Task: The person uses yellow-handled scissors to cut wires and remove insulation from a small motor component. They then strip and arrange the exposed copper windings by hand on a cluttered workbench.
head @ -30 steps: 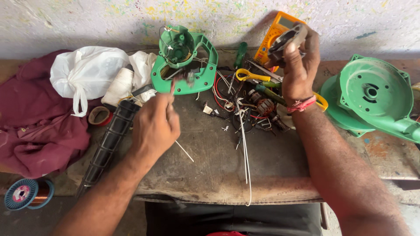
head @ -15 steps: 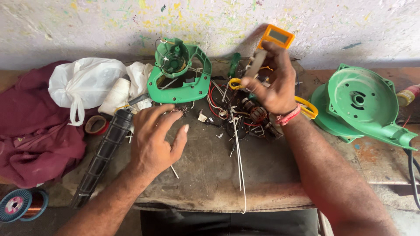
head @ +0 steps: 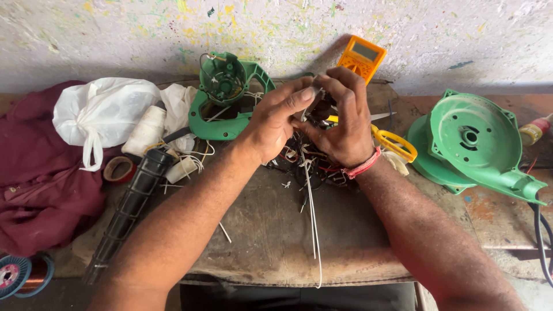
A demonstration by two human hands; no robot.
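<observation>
Just before the orange multimeter (head: 361, 56), the left hand (head: 275, 124) has joined the right hand (head: 340, 129); both grips pinch what seems a small dark motor part (head: 315, 103).

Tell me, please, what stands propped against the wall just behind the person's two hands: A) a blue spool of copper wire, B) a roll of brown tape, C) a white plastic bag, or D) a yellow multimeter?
D: the yellow multimeter leans on the paint-flecked wall right behind the left hand and right hand, which meet over a small dark part.
</observation>
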